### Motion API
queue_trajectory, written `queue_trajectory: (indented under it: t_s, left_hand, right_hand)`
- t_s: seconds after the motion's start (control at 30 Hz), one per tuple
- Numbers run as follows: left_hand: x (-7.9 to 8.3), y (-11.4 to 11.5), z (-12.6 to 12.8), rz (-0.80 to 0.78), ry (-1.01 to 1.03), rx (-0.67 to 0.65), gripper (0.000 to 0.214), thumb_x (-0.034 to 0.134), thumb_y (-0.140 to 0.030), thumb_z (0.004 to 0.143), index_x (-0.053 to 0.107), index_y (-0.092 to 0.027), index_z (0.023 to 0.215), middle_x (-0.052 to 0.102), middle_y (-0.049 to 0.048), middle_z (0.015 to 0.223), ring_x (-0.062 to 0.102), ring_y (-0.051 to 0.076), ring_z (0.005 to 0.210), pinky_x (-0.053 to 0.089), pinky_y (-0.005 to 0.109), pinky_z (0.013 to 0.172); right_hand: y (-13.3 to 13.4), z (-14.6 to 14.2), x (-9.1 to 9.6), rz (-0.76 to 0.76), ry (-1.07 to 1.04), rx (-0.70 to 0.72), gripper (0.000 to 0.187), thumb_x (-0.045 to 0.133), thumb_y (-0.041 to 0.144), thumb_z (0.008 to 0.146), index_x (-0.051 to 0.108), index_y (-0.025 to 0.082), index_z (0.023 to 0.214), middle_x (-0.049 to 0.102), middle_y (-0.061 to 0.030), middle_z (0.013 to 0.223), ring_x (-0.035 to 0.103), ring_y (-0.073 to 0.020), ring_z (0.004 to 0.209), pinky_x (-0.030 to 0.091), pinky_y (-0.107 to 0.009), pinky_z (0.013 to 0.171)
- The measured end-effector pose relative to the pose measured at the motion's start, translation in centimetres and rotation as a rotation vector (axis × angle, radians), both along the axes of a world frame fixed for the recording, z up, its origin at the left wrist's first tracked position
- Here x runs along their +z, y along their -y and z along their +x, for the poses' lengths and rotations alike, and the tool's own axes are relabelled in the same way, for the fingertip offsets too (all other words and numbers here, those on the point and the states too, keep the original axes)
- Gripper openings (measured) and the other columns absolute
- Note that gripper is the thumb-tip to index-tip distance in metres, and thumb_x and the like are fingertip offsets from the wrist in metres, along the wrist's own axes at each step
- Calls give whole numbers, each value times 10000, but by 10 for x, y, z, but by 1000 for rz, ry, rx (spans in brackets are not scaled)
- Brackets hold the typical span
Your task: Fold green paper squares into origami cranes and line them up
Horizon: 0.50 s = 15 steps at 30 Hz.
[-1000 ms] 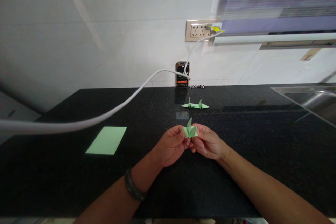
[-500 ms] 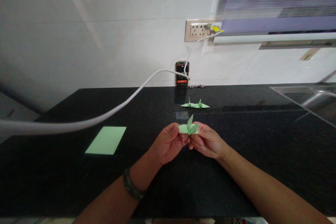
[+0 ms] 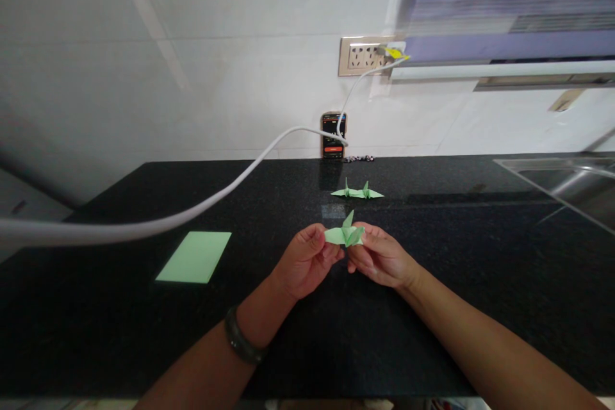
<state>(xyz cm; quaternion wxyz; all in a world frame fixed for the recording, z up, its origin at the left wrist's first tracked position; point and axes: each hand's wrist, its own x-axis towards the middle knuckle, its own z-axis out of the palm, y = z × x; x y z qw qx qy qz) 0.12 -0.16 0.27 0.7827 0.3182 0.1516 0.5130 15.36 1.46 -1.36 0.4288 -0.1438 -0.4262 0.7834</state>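
A light green paper crane (image 3: 346, 235) is held between my two hands above the dark counter. My left hand (image 3: 307, 259) pinches its left wing between thumb and fingers. On the other side, my right hand (image 3: 382, 255) grips the right wing the same way. The crane's pointed end sticks up in the middle, and its wings spread sideways. Behind it, two finished-looking green paper cranes (image 3: 357, 193) stand side by side on the counter. To the left lies a flat stack of green square paper (image 3: 195, 257).
A phone (image 3: 333, 136) leans against the tiled wall, with a dark beaded strand (image 3: 360, 159) beside it. A white cable (image 3: 230, 187) crosses the left side in front, from the wall socket (image 3: 364, 56). At right is a metal sink (image 3: 571, 182).
My left hand has shifted very slightly, with the fingertips of both hands a little farther apart beneath the crane. Both hands keep hold of its wings.
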Motion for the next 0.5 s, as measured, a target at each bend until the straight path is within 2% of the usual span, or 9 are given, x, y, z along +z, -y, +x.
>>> queue_trajectory:
  t_s: [0.17,0.33,0.5]
  left_hand:
    - [1,-1,1,-12,-46,33,281,589,-342,725,477,-145,560,450,-28,504,465,104,547,401,295,666]
    - [-2,-7,0,-24,-258,72,507,366,-570,768,532,-122,599,471,4,506,438,101,492,379,271,567]
    - [-8,-9,-2,56,-453,115,257,522,-359,770,562,-122,679,514,2,577,460,90,533,336,228,541]
  right_hand:
    - [-1,0,1,14,30,-10,183,496,334,822,495,161,763,449,87,415,341,-36,324,503,-237,514]
    - [-5,4,7,42,121,-122,224,507,326,811,491,157,666,406,95,371,308,-34,306,482,-228,487]
    - [-5,3,8,68,261,-166,241,538,285,792,484,146,602,396,100,331,282,-19,270,449,-201,450]
